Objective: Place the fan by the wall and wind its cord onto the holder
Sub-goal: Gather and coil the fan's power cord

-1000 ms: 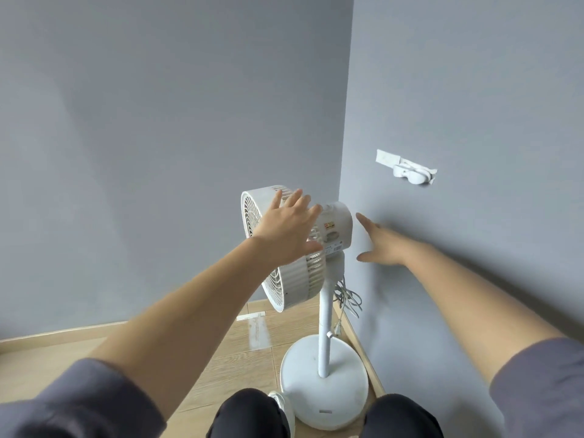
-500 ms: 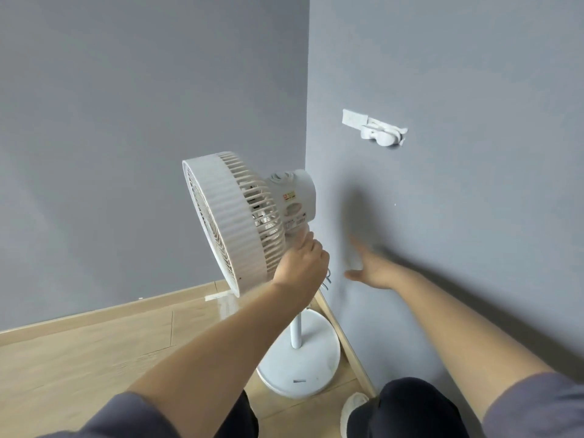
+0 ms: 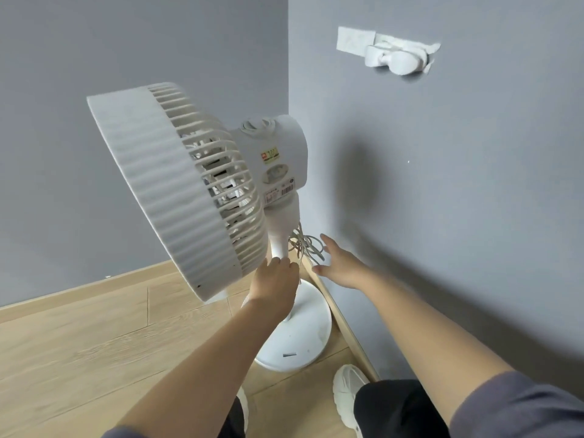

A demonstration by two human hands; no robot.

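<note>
Just beside the open right hand (image 3: 339, 263) hangs the cord (image 3: 305, 246).

White ribbed fan (image 3: 177, 191), white cord (image 3: 305, 245), white holder (image 3: 395, 58); grey walls (image 3: 474, 184); light wood-grain floor (image 3: 79, 343).

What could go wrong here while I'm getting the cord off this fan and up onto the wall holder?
1. The cord hangs in a tangled bunch by the pole; pulling with the right hand could snag it.
2. The fan is steadied only by the left hand low on the pole, so a tug may tip its heavy head.
3. The holder sits well above the hands, needing a long reach.
</note>
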